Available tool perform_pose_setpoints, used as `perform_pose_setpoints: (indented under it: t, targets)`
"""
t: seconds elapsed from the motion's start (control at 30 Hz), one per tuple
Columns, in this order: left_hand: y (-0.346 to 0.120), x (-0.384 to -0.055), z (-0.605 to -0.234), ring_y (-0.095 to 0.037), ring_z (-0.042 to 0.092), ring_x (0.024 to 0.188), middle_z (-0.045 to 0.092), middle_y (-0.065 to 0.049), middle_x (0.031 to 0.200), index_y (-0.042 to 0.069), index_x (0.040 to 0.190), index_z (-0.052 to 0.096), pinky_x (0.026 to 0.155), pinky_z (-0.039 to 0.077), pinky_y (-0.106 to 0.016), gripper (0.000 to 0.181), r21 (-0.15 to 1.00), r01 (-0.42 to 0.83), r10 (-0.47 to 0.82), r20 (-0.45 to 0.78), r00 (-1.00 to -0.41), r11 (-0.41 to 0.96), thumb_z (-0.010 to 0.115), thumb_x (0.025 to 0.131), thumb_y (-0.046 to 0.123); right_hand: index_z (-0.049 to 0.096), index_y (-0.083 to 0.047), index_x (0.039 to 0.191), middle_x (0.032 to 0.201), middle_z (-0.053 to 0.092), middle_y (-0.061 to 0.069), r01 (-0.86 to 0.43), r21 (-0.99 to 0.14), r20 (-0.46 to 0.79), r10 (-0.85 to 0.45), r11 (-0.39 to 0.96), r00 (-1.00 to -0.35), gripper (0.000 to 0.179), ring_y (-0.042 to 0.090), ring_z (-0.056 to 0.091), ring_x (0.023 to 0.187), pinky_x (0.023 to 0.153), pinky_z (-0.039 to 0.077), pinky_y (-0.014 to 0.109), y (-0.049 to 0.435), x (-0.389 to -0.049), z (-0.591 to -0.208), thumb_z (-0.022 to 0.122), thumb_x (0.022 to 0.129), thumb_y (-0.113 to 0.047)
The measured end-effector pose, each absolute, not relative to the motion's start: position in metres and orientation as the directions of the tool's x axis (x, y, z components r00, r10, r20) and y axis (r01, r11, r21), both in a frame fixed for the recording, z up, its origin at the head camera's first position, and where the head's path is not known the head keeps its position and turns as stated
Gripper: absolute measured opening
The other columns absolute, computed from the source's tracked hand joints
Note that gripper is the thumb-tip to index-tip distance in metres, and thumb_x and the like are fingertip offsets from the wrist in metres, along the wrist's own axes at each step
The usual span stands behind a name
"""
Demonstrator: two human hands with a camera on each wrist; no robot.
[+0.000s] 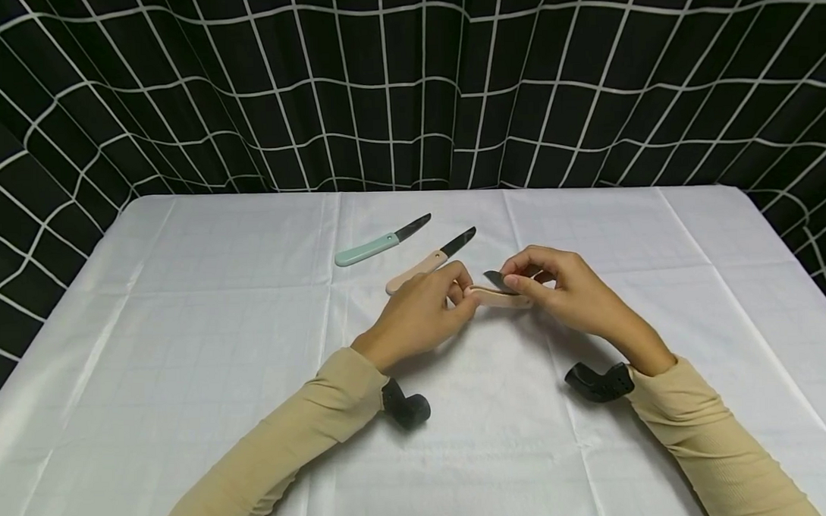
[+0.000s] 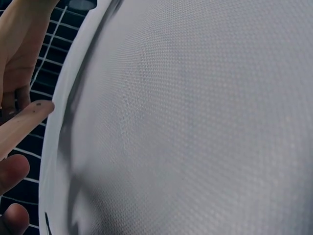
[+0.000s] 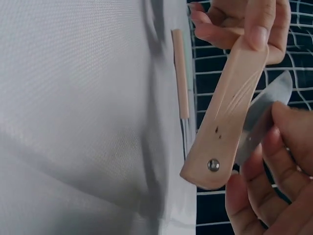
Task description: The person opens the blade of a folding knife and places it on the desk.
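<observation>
Between both hands, above the white cloth, is a folding knife with a pale pink handle (image 3: 225, 117). Its dark blade (image 1: 497, 280) stands partly out of the handle, at an angle to it. My left hand (image 1: 422, 315) pinches the handle's far end between thumb and fingers. With thumb and fingertips, my right hand (image 1: 571, 290) grips the blade near the pivot end, where a round metal rivet (image 3: 213, 165) shows. In the left wrist view only part of the handle (image 2: 24, 125) appears, at the left edge.
Beyond my left hand, a second pale pink folding knife (image 1: 416, 271) lies unfolded on the white tablecloth (image 1: 184, 357). Farther back lies a mint-green one (image 1: 366, 250), also unfolded. A black curtain with a white grid (image 1: 407, 83) hangs behind the table.
</observation>
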State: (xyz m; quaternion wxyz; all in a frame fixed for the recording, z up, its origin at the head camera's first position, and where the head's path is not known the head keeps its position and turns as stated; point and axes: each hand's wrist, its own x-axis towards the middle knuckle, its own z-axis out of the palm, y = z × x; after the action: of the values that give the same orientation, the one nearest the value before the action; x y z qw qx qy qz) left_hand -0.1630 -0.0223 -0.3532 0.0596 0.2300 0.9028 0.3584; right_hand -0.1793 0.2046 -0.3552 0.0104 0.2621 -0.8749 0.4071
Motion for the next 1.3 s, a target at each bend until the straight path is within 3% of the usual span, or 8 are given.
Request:
perform_pose_setpoints:
  t: [0.17, 0.53, 0.77, 1.13, 1.3]
  targets:
    - [-0.023, -0.1633, -0.3534, -0.009, 0.052, 0.062, 0.074, 0.006, 0.087, 0.016, 0.1, 0.062, 0.057, 0.038, -0.021, 0.012, 0.671, 0.368, 0.444, 0.064, -0.894, 0.643, 0.062, 0.096, 0.027, 0.073, -0.008, 0.105, 0.097, 0.071, 0.003, -0.474, -0.734, 0.229, -0.48, 0.487, -0.847, 0.013, 0.003, 0.063, 0.085, 0.078, 0.05, 0.017, 0.2055, -0.1791, -0.3558, 0.068, 0.094, -0.009]
    - [-0.0239, -0.1635, -0.3539, -0.007, 0.055, 0.063, 0.072, 0.006, 0.087, 0.017, 0.103, 0.064, 0.058, 0.041, -0.02, 0.015, 0.682, 0.373, 0.487, 0.028, -0.873, 0.629, 0.063, 0.097, 0.031, 0.077, -0.008, 0.098, 0.092, 0.076, 0.006, -0.489, -0.732, 0.24, -0.492, 0.475, -0.837, 0.01, 0.002, 0.065, 0.078, 0.07, 0.052, 0.019, 0.2037, -0.177, -0.3566, 0.071, 0.09, -0.006]
    - [-0.024, -0.1639, -0.3546, -0.005, 0.05, 0.06, 0.069, 0.007, 0.085, 0.017, 0.097, 0.063, 0.055, 0.037, -0.019, 0.014, 0.683, 0.403, 0.503, 0.06, -0.862, 0.609, 0.063, 0.098, 0.032, 0.076, -0.007, 0.096, 0.091, 0.077, 0.006, -0.494, -0.719, 0.245, -0.487, 0.489, -0.839, 0.009, 0.001, 0.066, 0.077, 0.07, 0.052, 0.019, 0.2025, -0.1759, -0.3563, 0.071, 0.089, -0.005]
    - [-0.029, -0.1683, -0.3521, -0.006, 0.058, 0.074, 0.075, 0.002, 0.086, 0.014, 0.096, 0.061, 0.064, 0.039, -0.019, 0.012, 0.767, 0.377, 0.529, 0.058, -0.846, 0.519, 0.065, 0.097, 0.026, 0.076, -0.008, 0.094, 0.089, 0.076, 0.005, -0.477, -0.715, 0.3, -0.391, 0.511, -0.87, 0.006, 0.009, 0.066, 0.07, 0.065, 0.051, 0.018, 0.2036, -0.1746, -0.3515, 0.073, 0.089, -0.006]
    - [-0.0313, -0.1708, -0.3523, -0.005, 0.057, 0.086, 0.075, 0.008, 0.088, 0.017, 0.094, 0.061, 0.079, 0.037, -0.026, 0.01, 0.757, 0.369, 0.504, 0.062, -0.861, 0.539, 0.066, 0.096, 0.025, 0.074, -0.006, 0.096, 0.085, 0.073, -0.011, -0.425, -0.754, 0.282, -0.338, 0.5, -0.898, 0.007, 0.008, 0.067, 0.069, 0.064, 0.051, 0.017, 0.2063, -0.1757, -0.3493, 0.073, 0.089, -0.006]
